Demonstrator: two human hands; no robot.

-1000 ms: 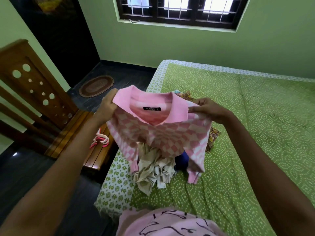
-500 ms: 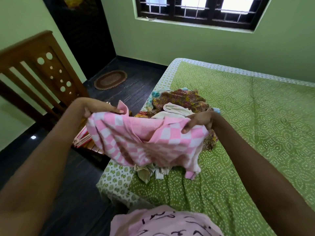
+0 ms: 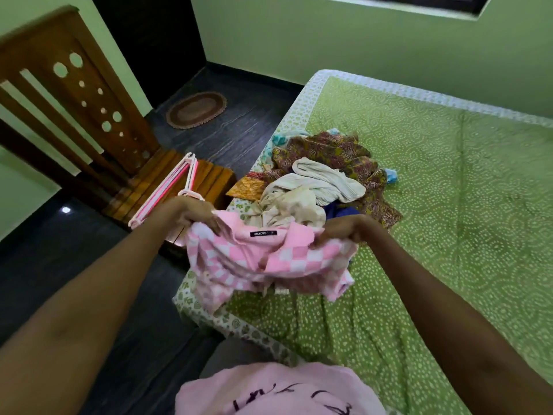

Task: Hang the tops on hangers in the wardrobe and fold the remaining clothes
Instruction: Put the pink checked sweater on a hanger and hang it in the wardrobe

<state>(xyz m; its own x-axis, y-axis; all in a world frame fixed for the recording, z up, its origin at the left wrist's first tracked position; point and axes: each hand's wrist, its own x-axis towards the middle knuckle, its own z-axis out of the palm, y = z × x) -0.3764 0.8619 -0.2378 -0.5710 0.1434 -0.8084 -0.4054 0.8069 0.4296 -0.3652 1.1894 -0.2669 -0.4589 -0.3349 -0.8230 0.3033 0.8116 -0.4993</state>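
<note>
A: At centre frame, item one: pink checked top (image 3: 239, 259), bunched, held just above the near corner of the bed (image 3: 449, 205), its black neck label facing up

B: Grip on it?

A: Left hand (image 3: 191, 214) at the top's left edge, fingers curled down over the fabric and clamped on it. Right hand (image 3: 344, 232) at the right edge, fingers closed into a fist round a gathered fold. Both arms enter from the lower corners of the frame

B: Item two?

A: Clothes pile (image 3: 323, 181), just beyond the top, toward the middle of the frame, lying on the green patterned bedcover. Contents: brown floral garment (image 3: 338, 151) at the back, cream garments (image 3: 314, 187) crumpled in front of it, an orange patterned piece (image 3: 248, 187) at the left edge, a dark blue piece (image 3: 341, 211) partly hidden behind the right hand

B: Hangers?

A: Pink and white hangers (image 3: 170, 187), a stacked bunch, left of centre, lying on the seat of a wooden chair (image 3: 74, 94) that stands beside the bed. Count cannot be told. The left hand is just in front of their hooks; contact cannot be told

B: Remaining entries?

A: Oval brown mat (image 3: 196, 109), upper middle, on the dark floor (image 3: 239, 136). Green walls behind. Pink printed garment worn by the person, bottom edge of frame
</note>
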